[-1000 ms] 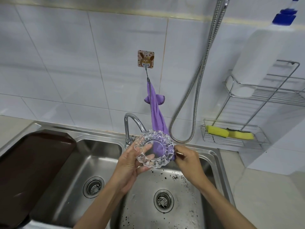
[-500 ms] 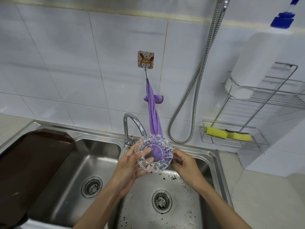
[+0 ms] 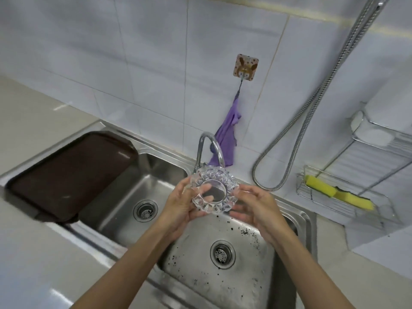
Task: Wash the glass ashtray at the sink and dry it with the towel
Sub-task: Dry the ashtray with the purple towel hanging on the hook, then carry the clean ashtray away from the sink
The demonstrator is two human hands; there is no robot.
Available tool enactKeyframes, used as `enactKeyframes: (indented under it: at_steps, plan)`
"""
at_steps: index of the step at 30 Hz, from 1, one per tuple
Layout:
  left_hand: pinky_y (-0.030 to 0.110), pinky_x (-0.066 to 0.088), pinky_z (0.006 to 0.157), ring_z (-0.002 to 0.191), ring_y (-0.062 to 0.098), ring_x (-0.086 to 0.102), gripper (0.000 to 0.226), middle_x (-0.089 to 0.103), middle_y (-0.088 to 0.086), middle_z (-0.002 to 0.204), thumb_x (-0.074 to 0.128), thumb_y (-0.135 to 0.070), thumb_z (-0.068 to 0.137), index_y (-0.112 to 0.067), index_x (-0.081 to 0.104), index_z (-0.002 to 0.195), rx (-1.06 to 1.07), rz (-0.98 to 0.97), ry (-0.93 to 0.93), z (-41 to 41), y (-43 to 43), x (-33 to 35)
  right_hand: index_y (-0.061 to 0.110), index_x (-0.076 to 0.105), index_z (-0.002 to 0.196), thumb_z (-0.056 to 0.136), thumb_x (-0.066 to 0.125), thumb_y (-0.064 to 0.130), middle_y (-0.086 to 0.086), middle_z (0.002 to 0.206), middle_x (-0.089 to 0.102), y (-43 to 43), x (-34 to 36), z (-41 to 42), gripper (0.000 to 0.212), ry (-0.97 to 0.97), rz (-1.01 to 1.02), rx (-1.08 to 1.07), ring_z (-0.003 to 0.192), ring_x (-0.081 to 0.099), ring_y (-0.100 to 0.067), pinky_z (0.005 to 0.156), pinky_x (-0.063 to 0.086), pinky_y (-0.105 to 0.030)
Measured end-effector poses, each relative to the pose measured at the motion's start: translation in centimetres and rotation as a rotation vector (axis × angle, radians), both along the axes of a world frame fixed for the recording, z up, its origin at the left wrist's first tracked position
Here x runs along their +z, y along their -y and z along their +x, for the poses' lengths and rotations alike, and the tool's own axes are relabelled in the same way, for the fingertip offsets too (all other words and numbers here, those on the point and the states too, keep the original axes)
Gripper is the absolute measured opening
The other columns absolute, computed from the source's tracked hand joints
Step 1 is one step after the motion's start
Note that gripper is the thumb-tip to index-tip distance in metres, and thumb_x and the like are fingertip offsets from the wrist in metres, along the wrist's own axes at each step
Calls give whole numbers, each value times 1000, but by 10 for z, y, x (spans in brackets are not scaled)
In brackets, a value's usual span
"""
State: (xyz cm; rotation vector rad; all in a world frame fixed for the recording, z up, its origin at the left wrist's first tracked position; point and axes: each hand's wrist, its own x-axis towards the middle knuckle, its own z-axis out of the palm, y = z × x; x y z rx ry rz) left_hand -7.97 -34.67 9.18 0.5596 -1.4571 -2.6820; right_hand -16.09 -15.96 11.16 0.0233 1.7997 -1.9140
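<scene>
A round cut-glass ashtray (image 3: 214,191) is held over the double steel sink (image 3: 296,215), just below the curved tap (image 3: 209,148). My left hand (image 3: 181,204) grips its left rim, with fingers showing through the glass. My right hand (image 3: 256,208) touches its right rim with fingers curled under it. The purple towel (image 3: 226,142) hangs loose from a rabbit-patterned wall hook (image 3: 245,67) behind the tap, apart from both hands.
A dark brown tray (image 3: 66,175) lies over the sink's left end. Black specks dot the right basin around its drain (image 3: 222,254). A metal hose (image 3: 312,108) loops down the tiled wall. A wire rack (image 3: 347,208) at right holds a yellow sponge (image 3: 338,192).
My right hand has let go of the towel, which now hangs free at the wall, and has come onto the ashtray's right rim. The camera view tilted and shifted right.
</scene>
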Motion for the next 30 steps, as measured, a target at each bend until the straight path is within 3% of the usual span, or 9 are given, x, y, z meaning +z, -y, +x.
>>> enactKeyframes:
  at_steps: [2, 6, 11, 13, 15, 19, 23, 26, 30]
  plan:
    - [48, 60, 77, 96, 32, 72, 72, 74, 11, 115, 79, -35, 65, -20, 48, 127, 64, -22, 39, 10, 8, -1, 4, 65, 107, 83, 75, 6, -22, 97, 74, 15, 0, 0, 27, 11, -5, 40, 89, 70, -46, 67, 63, -41]
    - [36, 62, 59, 77, 18, 76, 18, 75, 10, 101, 50, -23, 100, -17, 54, 116, 173, -85, 131, 26, 41, -9, 4, 67, 102, 82, 74, 2, -12, 83, 77, 57, -13, 6, 21, 16, 18, 97, 69, 73, -30, 61, 62, -36]
    - [30, 45, 61, 73, 23, 53, 29, 60, 16, 91, 50, -22, 101, -3, 63, 118, 345, -200, 270, 37, 105, -23, 5, 68, 103, 81, 74, 1, -11, 82, 76, 131, -39, 4, 23, 59, 51, 181, 65, 71, -27, 57, 61, -34]
    - [29, 44, 61, 75, 23, 55, 26, 64, 14, 88, 52, -19, 99, -3, 67, 113, 401, -226, 309, 41, 139, -34, 3, 68, 105, 82, 74, 2, -8, 79, 76, 168, -49, 3, 24, 79, 66, 224, 63, 72, -26, 56, 60, -33]
    - [21, 47, 51, 63, 14, 60, 22, 68, 7, 81, 54, -20, 98, -8, 70, 106, 449, -225, 341, 44, 172, -44, 2, 67, 108, 82, 74, 4, -8, 78, 76, 205, -56, 2, 26, 95, 90, 265, 65, 73, -28, 60, 62, -36]
    - [17, 44, 41, 45, 5, 56, 17, 66, -3, 64, 55, -20, 97, -14, 71, 99, 515, -197, 397, 44, 245, -65, 1, 67, 111, 83, 73, 2, -16, 93, 76, 285, -73, 0, 28, 111, 141, 304, 77, 74, -36, 70, 62, -43]
    - [22, 50, 51, 56, 9, 60, 20, 69, -3, 73, 52, -22, 97, -21, 72, 99, 555, -194, 474, 41, 304, -87, 1, 65, 114, 86, 70, -1, -21, 100, 73, 353, -91, -2, 28, 150, 197, 307, 79, 73, -35, 67, 63, -42]
    - [21, 52, 52, 62, 10, 62, 21, 70, -2, 81, 52, -21, 96, -22, 72, 102, 582, -191, 519, 38, 349, -106, 0, 64, 115, 89, 67, 0, -22, 103, 72, 402, -110, -4, 27, 194, 227, 304, 89, 72, -38, 74, 61, -46]
    - [23, 51, 58, 62, 11, 58, 24, 65, 0, 77, 50, -17, 95, -19, 72, 104, 607, -200, 578, 34, 396, -134, 2, 68, 108, 90, 61, 0, -11, 92, 73, 453, -140, -8, 20, 274, 256, 288, 77, 70, -18, 65, 63, -41]
